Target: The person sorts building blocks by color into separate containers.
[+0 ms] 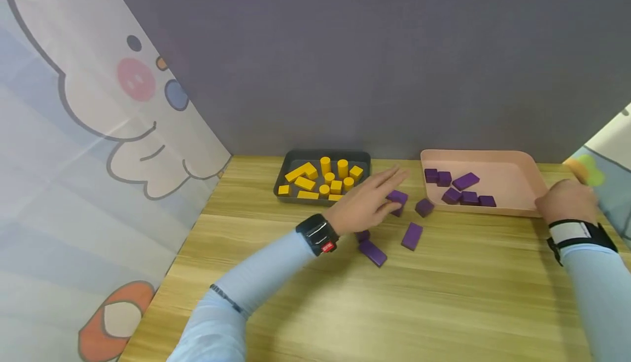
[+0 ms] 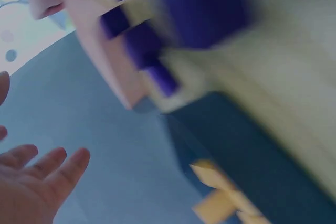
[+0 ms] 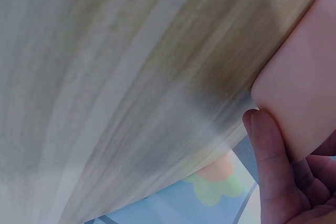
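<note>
My left hand (image 1: pixel 362 200) hovers with extended fingers over the table, between a dark grey tray (image 1: pixel 322 153) and a pink tray (image 1: pixel 512 178). Around its fingers lie loose purple blocks: a block (image 1: pixel 398 196) partly behind the thumb, a cube (image 1: pixel 424 207), and flat blocks (image 1: pixel 412 236) nearer the front. In the left wrist view its fingers (image 2: pixel 68 174) are spread, with nothing in them. My right hand (image 1: pixel 567 200) grips the pink tray's right end; the right wrist view shows the thumb (image 3: pixel 270 150) along the tray wall (image 3: pixel 302 87) and fingers curled behind. Several purple blocks (image 1: pixel 468 197) sit inside the pink tray.
Yellow blocks and cylinders (image 1: pixel 304 183) fill much of the dark grey tray. Behind both trays rises a grey panel (image 1: pixel 374 66). A cartoon-printed cloth (image 1: pixel 84 159) borders the wooden table (image 1: pixel 434 307) on the left, and more of it shows at right.
</note>
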A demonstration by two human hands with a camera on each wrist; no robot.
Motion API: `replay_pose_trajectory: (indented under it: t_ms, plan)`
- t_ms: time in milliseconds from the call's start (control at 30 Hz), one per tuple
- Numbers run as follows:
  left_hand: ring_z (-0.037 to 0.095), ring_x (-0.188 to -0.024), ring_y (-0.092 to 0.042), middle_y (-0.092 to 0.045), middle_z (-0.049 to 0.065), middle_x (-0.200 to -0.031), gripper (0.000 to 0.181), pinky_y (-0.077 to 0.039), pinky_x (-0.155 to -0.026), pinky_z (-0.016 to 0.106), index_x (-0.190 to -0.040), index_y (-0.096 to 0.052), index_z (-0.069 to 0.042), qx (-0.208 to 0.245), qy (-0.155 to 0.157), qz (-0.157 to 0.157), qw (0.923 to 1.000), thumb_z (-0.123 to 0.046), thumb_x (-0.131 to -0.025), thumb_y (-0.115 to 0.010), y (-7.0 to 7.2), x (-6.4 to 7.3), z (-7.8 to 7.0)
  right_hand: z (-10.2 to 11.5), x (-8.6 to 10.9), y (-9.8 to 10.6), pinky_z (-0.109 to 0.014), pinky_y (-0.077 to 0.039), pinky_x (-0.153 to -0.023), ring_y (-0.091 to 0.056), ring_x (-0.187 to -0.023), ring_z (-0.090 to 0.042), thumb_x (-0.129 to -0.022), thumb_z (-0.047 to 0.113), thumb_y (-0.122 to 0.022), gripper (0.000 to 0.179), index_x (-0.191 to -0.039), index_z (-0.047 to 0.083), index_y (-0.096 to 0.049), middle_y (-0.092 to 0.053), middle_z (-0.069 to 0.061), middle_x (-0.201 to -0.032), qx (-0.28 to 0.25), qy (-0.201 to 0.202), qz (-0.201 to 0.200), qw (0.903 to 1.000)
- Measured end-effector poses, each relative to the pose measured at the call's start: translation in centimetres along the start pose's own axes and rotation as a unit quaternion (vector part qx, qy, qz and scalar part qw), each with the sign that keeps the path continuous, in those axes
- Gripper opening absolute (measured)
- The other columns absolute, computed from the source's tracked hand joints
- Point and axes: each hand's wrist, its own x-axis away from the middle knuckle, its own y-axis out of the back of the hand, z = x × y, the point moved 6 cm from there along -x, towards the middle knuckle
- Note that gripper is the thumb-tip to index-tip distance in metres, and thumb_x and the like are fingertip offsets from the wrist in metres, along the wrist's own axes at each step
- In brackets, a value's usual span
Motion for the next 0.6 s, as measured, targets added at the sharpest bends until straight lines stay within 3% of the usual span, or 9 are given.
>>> replay_pose_trajectory:
  t_ms: [33,100,133,200,267,400,600]
  plan:
    - [0.025,-0.153,-0.042,-0.02,0.01,-0.175,0.073,-0.055,-0.099,0.021,-0.168,-0.016,-0.025,0.003,-0.001,0.015,0.9999,-0.035,-0.108,-0.056,-0.4,1.0,0.3,0.0,0.0,0.0,-0.055,-0.048,-0.066,-0.059,-0.075,-0.05,-0.086,0.009,-0.055,0.033,-0.064,-0.015,-0.059,-0.061,-0.028,-0.065,0.009,-0.002,0.001,1.0]
    - [0.026,-0.157,-0.036,-0.017,0.01,-0.176,0.075,-0.051,-0.111,0.027,-0.169,-0.013,-0.027,0.002,-0.002,0.042,0.9991,-0.031,-0.108,-0.057,-1.3,2.9,0.8,0.1,0.0,0.1,-0.058,-0.048,-0.071,-0.06,-0.076,-0.051,-0.086,0.009,-0.055,0.033,-0.064,-0.015,-0.059,-0.061,-0.029,-0.066,0.017,-0.001,-0.001,0.9999]
    - [0.025,-0.157,-0.036,-0.016,0.009,-0.176,0.076,-0.053,-0.107,0.025,-0.169,-0.012,-0.028,-0.003,-0.003,0.057,0.9984,-0.029,-0.108,-0.057,-1.9,3.7,1.1,0.1,0.0,0.2,-0.059,-0.047,-0.073,-0.06,-0.078,-0.052,-0.086,0.009,-0.055,0.033,-0.064,-0.015,-0.059,-0.062,-0.029,-0.066,0.017,0.001,-0.002,0.9999]
    - [0.025,-0.159,-0.033,-0.018,0.008,-0.176,0.076,-0.054,-0.106,0.024,-0.169,-0.013,-0.028,-0.019,-0.007,0.084,0.9962,-0.024,-0.107,-0.058,-2.8,5.1,1.5,0.2,0.0,0.2,-0.06,-0.047,-0.074,-0.06,-0.079,-0.053,-0.086,0.009,-0.056,0.033,-0.063,-0.015,-0.059,-0.062,-0.029,-0.065,0.016,0.002,-0.004,0.9999]
    - [0.024,-0.16,-0.03,-0.021,0.008,-0.175,0.075,-0.049,-0.114,0.03,-0.169,-0.015,-0.026,-0.037,-0.018,0.113,0.9928,-0.019,-0.107,-0.058,-3.6,6.2,1.7,0.2,-0.1,0.2,-0.06,-0.046,-0.075,-0.059,-0.079,-0.053,-0.085,0.009,-0.056,0.033,-0.062,-0.014,-0.059,-0.062,-0.028,-0.064,0.015,0.002,-0.005,0.9999]
    - [0.025,-0.16,-0.03,-0.028,0.006,-0.173,0.074,-0.041,-0.122,0.034,-0.167,-0.025,-0.021,-0.057,-0.042,0.15,0.9861,-0.008,-0.103,-0.059,-4.6,7.8,1.9,0.1,-0.2,-0.1,-0.06,-0.046,-0.077,-0.059,-0.08,-0.053,-0.085,0.009,-0.057,0.032,-0.062,-0.014,-0.059,-0.061,-0.028,-0.064,0.018,-0.001,0.0,0.9998]
    - [0.019,-0.153,-0.044,-0.048,0.002,-0.163,0.058,-0.04,-0.122,0.031,-0.155,-0.05,-0.019,-0.043,-0.043,0.164,0.9846,-0.008,-0.1,-0.067,-5.2,8.6,2.2,-0.2,-0.5,-0.3,-0.058,-0.045,-0.073,-0.058,-0.079,-0.052,-0.086,0.01,-0.058,0.033,-0.067,-0.017,-0.06,-0.062,-0.029,-0.065,0.01,-0.002,0.003,0.9999]
